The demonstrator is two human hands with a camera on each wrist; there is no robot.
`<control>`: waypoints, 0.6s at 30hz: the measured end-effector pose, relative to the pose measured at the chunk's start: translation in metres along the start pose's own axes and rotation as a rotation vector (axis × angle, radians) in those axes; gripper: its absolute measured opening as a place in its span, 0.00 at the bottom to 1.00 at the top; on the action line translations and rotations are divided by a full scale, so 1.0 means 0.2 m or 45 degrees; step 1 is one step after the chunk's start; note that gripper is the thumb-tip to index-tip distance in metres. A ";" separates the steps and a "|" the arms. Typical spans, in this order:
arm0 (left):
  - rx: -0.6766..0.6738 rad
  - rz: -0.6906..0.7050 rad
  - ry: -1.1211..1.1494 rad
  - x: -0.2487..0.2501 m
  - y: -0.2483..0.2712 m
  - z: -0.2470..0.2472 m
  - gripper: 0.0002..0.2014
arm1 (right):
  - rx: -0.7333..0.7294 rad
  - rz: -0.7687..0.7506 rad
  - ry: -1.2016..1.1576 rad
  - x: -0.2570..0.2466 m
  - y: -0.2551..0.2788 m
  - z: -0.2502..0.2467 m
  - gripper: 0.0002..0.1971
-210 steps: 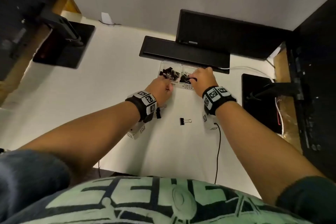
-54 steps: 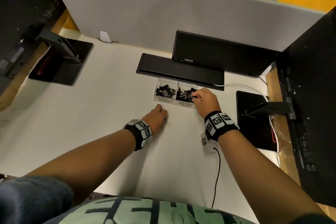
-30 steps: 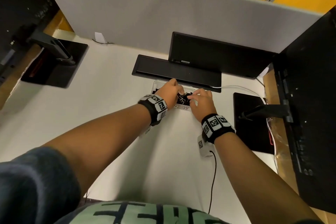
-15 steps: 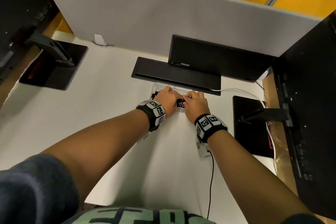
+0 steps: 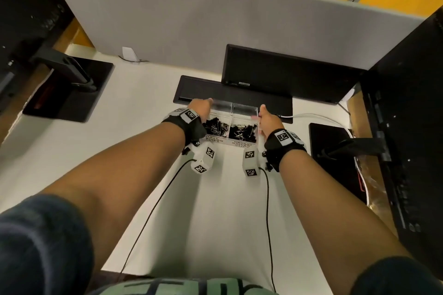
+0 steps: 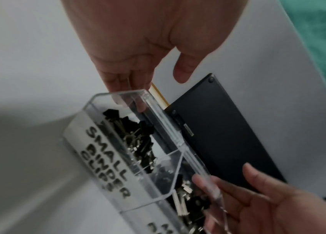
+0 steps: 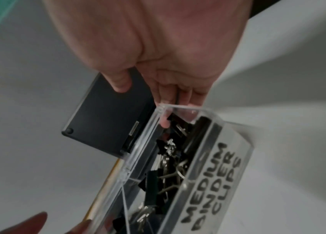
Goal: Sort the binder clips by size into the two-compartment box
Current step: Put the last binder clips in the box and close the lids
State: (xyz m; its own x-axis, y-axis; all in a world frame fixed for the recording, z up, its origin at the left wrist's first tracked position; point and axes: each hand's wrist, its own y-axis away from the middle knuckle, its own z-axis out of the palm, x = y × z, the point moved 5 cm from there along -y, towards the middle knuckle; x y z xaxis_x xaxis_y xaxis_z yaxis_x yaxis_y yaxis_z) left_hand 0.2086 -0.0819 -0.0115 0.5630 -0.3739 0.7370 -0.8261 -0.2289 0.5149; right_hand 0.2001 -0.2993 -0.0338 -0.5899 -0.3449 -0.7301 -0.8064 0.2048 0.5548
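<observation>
A clear two-compartment box (image 5: pixel 230 142) stands on the white desk, its clear lid raised at the back. The left compartment, labelled SMALL BINDER CLIPS, holds small black clips (image 5: pixel 215 127); the right one, labelled MEDIUM, holds larger clips (image 5: pixel 242 132). My left hand (image 5: pixel 200 105) lies against the box's left end and my right hand (image 5: pixel 266 117) against its right end. In the left wrist view the left hand's fingers (image 6: pixel 122 88) reach down past the box (image 6: pixel 106 142) corner, thumb free. In the right wrist view the right hand's fingers (image 7: pixel 168 98) touch the box (image 7: pixel 224 166) end wall.
A flat black device (image 5: pixel 232 93) lies right behind the box, with a monitor (image 5: pixel 282 72) behind it. Black stand bases sit at the left (image 5: pixel 69 93) and right (image 5: pixel 333 151). A white cable (image 5: pixel 311 116) runs along the right. A grey partition closes the back.
Both hands have moved apart from over the compartments to the two ends of the box. The loose clip seen on the desk earlier is no longer there.
</observation>
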 end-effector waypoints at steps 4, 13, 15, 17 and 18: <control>-0.050 0.057 0.262 0.07 -0.01 -0.03 0.18 | 0.039 -0.140 -0.104 -0.04 0.04 -0.03 0.23; 0.039 0.288 0.324 -0.10 0.08 -0.09 0.08 | 0.148 -0.349 0.031 0.12 0.19 -0.02 0.13; 0.025 0.281 0.253 -0.18 0.09 -0.07 0.08 | 0.158 -0.407 0.097 0.17 0.20 0.01 0.10; -0.007 0.283 0.108 -0.28 0.10 -0.04 0.11 | 0.182 -0.406 0.090 0.21 0.21 0.05 0.09; -0.006 0.311 0.056 -0.31 0.10 -0.02 0.13 | 0.205 -0.405 0.077 0.21 0.21 0.05 0.10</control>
State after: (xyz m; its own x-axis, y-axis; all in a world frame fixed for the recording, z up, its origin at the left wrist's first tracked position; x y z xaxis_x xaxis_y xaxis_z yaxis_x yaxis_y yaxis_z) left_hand 0.1571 -0.0599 -0.0444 0.3470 -0.3783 0.8582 -0.9378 -0.1320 0.3210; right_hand 0.1411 -0.2956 -0.0451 -0.3086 -0.4671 -0.8286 -0.9484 0.2183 0.2301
